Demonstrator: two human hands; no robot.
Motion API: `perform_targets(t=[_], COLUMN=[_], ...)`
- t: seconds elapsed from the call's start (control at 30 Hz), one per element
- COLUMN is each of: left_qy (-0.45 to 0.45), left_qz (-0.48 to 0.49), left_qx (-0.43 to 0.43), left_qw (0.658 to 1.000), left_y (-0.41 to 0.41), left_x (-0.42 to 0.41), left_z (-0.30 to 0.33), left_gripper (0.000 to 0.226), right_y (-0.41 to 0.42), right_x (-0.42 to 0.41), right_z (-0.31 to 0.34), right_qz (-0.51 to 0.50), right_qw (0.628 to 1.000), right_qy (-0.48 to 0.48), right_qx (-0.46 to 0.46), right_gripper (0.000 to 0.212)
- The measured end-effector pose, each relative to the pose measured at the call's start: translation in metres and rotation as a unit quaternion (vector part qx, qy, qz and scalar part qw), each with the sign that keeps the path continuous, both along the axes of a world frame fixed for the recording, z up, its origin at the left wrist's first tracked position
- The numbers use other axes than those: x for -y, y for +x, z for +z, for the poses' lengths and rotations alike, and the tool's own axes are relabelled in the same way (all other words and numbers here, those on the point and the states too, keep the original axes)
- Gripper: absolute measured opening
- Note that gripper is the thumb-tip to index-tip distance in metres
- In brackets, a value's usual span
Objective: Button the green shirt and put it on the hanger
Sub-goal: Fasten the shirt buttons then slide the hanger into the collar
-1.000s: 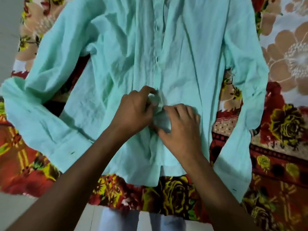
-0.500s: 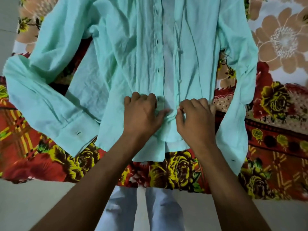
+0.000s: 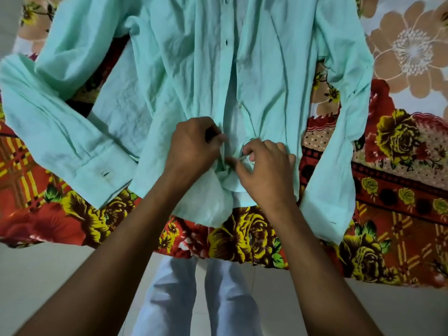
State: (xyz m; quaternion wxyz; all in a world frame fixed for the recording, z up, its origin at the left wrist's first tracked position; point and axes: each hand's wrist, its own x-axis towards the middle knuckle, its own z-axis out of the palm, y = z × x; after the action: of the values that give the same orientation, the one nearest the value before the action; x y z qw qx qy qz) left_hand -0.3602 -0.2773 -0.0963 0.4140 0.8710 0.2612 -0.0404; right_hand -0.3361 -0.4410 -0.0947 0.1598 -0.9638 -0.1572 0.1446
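Gathered inward since earlier frame: both plackets of green shirt [image 3: 184, 76]. Left hand [image 3: 191, 146] and right hand [image 3: 264, 170] pinching plackets near hem, on floral sheet [image 3: 400, 151].

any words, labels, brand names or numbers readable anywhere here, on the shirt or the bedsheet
None: no text, label, brand or number shows anywhere.
The green shirt is plain, with no tag in view.
The floral bedsheet carries only flower and check patterns, no lettering.
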Motion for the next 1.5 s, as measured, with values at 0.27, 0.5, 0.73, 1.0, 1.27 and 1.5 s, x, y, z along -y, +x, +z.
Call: perform_targets(t=[0.27, 0.5, 0.73, 1.0, 1.27, 1.5], left_qy=[-0.332, -0.289, -0.178, -0.149, -0.25, -0.343], left_qz=[0.206, 0.175, 0.12, 0.122, 0.229, 0.269], left_qx=[-0.004, -0.011, -0.046, -0.064, 0.01, 0.052], left_qw=[0.92, 0.941, 0.976, 0.979, 0.941, 0.898], left_y=[-0.009, -0.021, -0.027, -0.038, -0.038, -0.028], left_x=[0.004, 0.017, 0.022, 0.03, 0.033, 0.042], left_z=[0.013, 0.008, 0.005, 0.006, 0.011, 0.011], left_gripper=[0.006, 0.028, 0.012, 0.023, 0.012, 0.015], right_y=[-0.02, -0.021, -0.012, -0.01, -0.019, -0.016], right_x=[0.013, 0.02, 0.005, -0.014, -0.007, -0.01], right_z=[0.022, 0.014, 0.012, -0.013, -0.005, 0.009], right_qz=[0.034, 0.111, -0.064, -0.096, -0.066, -0.129], right_qw=[0.985, 0.991, 0.991, 0.987, 0.98, 0.954], right_qy=[0.05, -0.065, 0.111, 0.112, 0.151, 0.252], right_qx=[0.161, 0.044, 0.029, 0.057, 0.114, 0.095], right_gripper=[0.012, 0.017, 0.027, 0.02, 0.019, 0.007])
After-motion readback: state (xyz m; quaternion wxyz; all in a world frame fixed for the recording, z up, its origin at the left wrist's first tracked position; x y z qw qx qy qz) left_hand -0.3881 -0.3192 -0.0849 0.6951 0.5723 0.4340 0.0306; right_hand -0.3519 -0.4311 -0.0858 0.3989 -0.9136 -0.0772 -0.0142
